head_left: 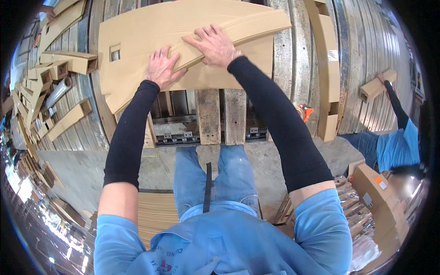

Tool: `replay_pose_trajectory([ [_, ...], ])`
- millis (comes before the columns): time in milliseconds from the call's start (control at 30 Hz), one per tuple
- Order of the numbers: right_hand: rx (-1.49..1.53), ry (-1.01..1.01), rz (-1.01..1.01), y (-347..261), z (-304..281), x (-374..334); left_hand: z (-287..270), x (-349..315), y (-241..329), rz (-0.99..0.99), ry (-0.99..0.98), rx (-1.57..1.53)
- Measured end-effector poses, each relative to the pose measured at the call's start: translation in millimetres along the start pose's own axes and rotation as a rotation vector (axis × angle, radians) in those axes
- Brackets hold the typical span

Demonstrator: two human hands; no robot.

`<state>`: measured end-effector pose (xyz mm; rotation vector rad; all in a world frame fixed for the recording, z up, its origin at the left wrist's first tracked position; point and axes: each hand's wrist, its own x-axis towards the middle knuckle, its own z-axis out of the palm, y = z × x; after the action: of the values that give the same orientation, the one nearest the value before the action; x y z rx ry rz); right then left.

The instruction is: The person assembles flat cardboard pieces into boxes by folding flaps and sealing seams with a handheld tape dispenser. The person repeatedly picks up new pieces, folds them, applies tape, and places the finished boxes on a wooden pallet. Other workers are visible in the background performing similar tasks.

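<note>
A large tan cardboard sheet (151, 27) lies across the wooden slats in front of me, with a small square cutout near its left end. Across it runs a long folded cardboard strip (261, 26), slanting from lower left to upper right. My left hand (164, 68) presses on the strip's lower part with fingers spread and thumb stretched along it. Farther right and up, my right hand (214, 46) lies flat over the strip, its fingers apart. Neither hand is wrapped round anything. The underside of the fold beneath my palms is hidden.
Cardboard tubes (68, 120) and a clear plastic roll (58, 91) lie at the left. On the right stand a long cardboard piece (326, 68) and an orange tape dispenser (304, 112). A co-worker (396, 142) holds a cardboard tube (378, 85) there. Stacked cardboard (158, 215) is by my legs.
</note>
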<state>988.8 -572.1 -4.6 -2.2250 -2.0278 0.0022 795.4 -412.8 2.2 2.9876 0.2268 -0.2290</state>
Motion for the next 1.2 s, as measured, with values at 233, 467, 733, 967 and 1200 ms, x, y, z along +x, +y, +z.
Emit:
replay_pose_trajectory([
  [233,0.261,0.546,0.992,-77.1,-56.7,-199.7,8.4,-4.1,-8.2,-0.052,0.014,0.017],
  [467,1.317,0.662,1.998,-70.4,-12.0,-398.0,25.1,-2.8,-15.7,0.001,0.086,0.069],
  [733,1.319,0.665,1.98,-32.5,23.9,-403.6,19.1,-3.2,-5.9,-0.004,0.127,0.036],
  [967,2.011,0.408,1.238,-84.8,-101.2,-234.5,23.0,-4.8,-5.2,-0.025,0.132,-0.011],
  [1200,0.49,0.403,0.51,-87.7,-152.5,-33.2,16.7,-8.8,-5.5,-0.057,0.105,-0.052],
])
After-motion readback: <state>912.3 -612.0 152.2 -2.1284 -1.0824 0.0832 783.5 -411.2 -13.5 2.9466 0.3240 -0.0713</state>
